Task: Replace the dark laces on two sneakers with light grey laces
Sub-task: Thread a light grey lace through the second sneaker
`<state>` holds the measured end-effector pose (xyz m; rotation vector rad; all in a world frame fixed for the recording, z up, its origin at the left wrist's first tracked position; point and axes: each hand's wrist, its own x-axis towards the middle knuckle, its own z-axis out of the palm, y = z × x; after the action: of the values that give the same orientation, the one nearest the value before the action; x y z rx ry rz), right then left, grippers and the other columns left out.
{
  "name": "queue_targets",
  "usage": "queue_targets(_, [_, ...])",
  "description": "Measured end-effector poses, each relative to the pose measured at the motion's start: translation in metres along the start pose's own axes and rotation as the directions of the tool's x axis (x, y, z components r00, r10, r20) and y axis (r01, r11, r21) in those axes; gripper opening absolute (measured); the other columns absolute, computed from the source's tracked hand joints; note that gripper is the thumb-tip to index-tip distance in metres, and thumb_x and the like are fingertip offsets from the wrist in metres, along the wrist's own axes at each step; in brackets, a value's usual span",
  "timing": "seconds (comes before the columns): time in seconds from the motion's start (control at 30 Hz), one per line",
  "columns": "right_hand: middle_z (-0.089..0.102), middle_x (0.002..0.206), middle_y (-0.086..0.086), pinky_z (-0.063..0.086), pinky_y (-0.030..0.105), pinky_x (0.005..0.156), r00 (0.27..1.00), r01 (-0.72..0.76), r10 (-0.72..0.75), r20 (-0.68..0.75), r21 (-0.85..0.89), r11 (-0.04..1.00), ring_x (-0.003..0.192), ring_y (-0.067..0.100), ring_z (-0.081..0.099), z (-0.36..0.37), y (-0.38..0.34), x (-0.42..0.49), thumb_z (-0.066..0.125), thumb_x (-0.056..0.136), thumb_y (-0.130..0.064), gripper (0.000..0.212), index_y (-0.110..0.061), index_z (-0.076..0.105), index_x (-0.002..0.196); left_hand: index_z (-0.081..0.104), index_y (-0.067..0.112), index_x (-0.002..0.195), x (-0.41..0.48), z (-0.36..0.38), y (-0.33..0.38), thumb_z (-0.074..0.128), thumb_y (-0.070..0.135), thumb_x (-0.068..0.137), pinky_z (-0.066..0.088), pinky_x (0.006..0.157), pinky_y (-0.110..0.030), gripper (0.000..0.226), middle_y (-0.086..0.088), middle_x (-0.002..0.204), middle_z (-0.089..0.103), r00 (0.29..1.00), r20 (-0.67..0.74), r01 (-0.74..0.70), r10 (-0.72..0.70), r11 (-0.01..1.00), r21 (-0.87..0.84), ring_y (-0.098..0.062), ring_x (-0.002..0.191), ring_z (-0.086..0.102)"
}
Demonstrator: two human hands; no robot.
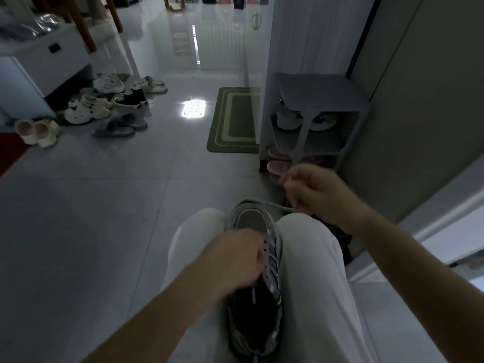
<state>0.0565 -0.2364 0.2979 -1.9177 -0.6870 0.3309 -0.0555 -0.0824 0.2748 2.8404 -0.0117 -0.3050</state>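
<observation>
Grey lace point(275, 205), soft, limp: pinching it in right hand point(314, 189), taut off toe. Gripping sneaker point(251, 218) midway with left hand point(235, 260); probably best taken near tip.

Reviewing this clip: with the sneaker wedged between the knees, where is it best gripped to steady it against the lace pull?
I would grip the sneaker across its middle, at the eyelet rows, coming from above on its left side, as the left hand does. The toe points away, the legs block the flanks, and the right hand pulls the lace rightward from the toe end.
</observation>
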Motion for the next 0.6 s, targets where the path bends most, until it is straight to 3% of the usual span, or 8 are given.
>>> queue_targets(0.1, [0.057, 0.060, -0.008, 0.043, 0.020, 0.058, 0.998, 0.011, 0.012, 0.062, -0.355, 0.935, 0.053, 0.001, 0.052, 0.018, 0.024, -0.017, 0.062, 0.089, -0.020, 0.012, -0.023, 0.065, 0.078, 0.048, 0.023, 0.110, -0.021, 0.020, -0.001, 0.049, 0.023, 0.090, 0.041, 0.084, -0.031, 0.021, 0.001, 0.111, 0.059, 0.997, -0.075, -0.009, 0.015, 0.997, 0.082, -0.022, 0.103, 0.052])
queue_targets(0.17, [0.062, 0.068, -0.010, 0.047, 0.024, 0.065, 0.997, -0.010, 0.043, 0.065, -0.439, 0.898, 0.063, 0.002, 0.056, 0.024, 0.036, -0.025, 0.065, 0.087, -0.025, 0.007, -0.022, 0.071, 0.084, 0.045, 0.025, 0.100, -0.029, 0.026, 0.003, 0.060, 0.024, 0.083, 0.039, 0.078, -0.033, 0.023, 0.004, 0.102, 0.059, 0.990, -0.137, -0.006, 0.021, 0.994, 0.110, -0.020, 0.097, 0.050])
queue_targets(0.27, [0.069, 0.087, 0.001, 0.048, 0.025, 0.077, 0.971, -0.047, -0.057, -0.231, -0.421, 0.906, 0.078, 0.014, 0.062, 0.014, 0.046, -0.023, 0.065, 0.087, -0.016, 0.011, -0.013, 0.073, 0.093, 0.052, 0.022, 0.073, -0.033, 0.045, 0.005, 0.082, 0.014, 0.044, 0.043, 0.054, -0.032, 0.042, 0.004, 0.067, 0.059, 0.973, -0.224, -0.025, 0.047, 0.995, 0.100, -0.022, 0.067, 0.055])
queue_targets(0.33, [0.068, 0.092, 0.005, 0.041, 0.013, 0.077, 0.892, -0.052, -0.159, -0.423, -0.446, 0.893, 0.082, 0.014, 0.060, -0.007, 0.041, -0.016, 0.063, 0.088, -0.012, 0.013, -0.010, 0.072, 0.097, 0.056, 0.020, 0.068, -0.031, 0.056, 0.003, 0.079, 0.009, 0.040, 0.042, 0.048, -0.030, 0.039, 0.002, 0.060, 0.058, 0.959, -0.275, -0.033, 0.063, 0.993, 0.111, -0.023, 0.060, 0.055])
queue_targets(0.37, [0.068, 0.092, 0.005, 0.038, 0.010, 0.074, 0.885, -0.039, -0.201, -0.419, -0.498, 0.866, 0.081, 0.013, 0.059, -0.017, 0.039, -0.012, 0.062, 0.088, -0.012, 0.014, -0.010, 0.072, 0.098, 0.059, 0.019, 0.070, -0.028, 0.059, 0.001, 0.077, 0.009, 0.044, 0.042, 0.047, -0.029, 0.033, 0.002, 0.060, 0.059, 0.952, -0.297, -0.043, 0.070, 0.995, 0.095, -0.022, 0.058, 0.055])
queue_targets(0.47, [0.069, 0.085, 0.003, 0.047, 0.026, 0.070, 0.965, 0.098, -0.219, -0.144, -0.575, 0.812, 0.075, 0.018, 0.063, -0.020, 0.031, -0.012, 0.069, 0.084, -0.014, 0.011, -0.013, 0.075, 0.094, 0.066, 0.025, 0.073, -0.014, 0.058, -0.008, 0.057, 0.020, 0.068, 0.045, 0.047, -0.028, 0.012, 0.006, 0.063, 0.062, 0.937, -0.349, -0.026, 0.015, 0.999, -0.027, -0.017, 0.057, 0.055])
queue_targets(0.6, [0.067, 0.077, -0.002, 0.048, 0.029, 0.059, 0.985, 0.175, -0.119, 0.129, -0.679, 0.713, 0.070, 0.020, 0.063, 0.020, 0.042, -0.028, 0.059, 0.081, -0.034, 0.017, -0.026, 0.074, 0.084, 0.070, 0.026, 0.094, 0.006, 0.052, -0.012, 0.055, 0.025, 0.085, 0.049, 0.071, -0.033, 0.018, 0.004, 0.095, 0.061, 0.964, -0.260, -0.003, -0.052, 0.978, -0.210, -0.019, 0.085, 0.060])
